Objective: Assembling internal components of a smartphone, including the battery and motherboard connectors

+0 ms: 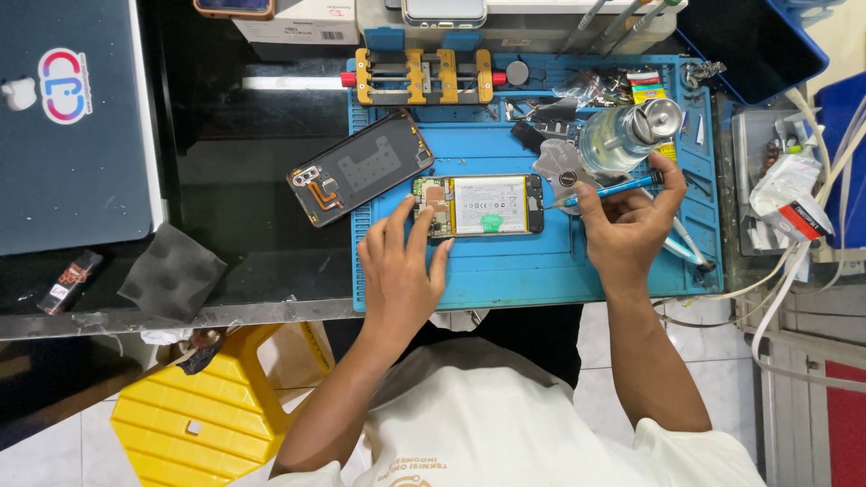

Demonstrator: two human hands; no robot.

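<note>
Opened phone (478,206) lies flat mid-mat on the blue work mat (541,271), back cover off, battery and circuit board exposed. Left hand (401,271) rests on the mat at the phone's left end, fingers spread and pressing its near-left corner to steady it; not closed around anything. Right hand (627,225) has its grip closed on a blue screwdriver (613,189), held pen-style, tip pointing left and just beside the phone's right edge.

Step in hand, as judged: working on screws or small parts at the phone's right end. A next move would call for a steady tip set squarely on the fastener while the left hand keeps the phone from sliding.

Removed back cover (361,179) sits tilted, left of the phone, half off the mat on the dark bench (244,171). Clear glass bottle (622,135) with metal pump top stands just far of the right hand.

Labels and packages: white box (298,22) with a barcode strip, far left of the mat; round red-blue sticker on a grey laptop (63,117), far left; crumpled white packet (785,194) with a red-black label, right edge. Yellow stool (216,406) below bench.
</note>
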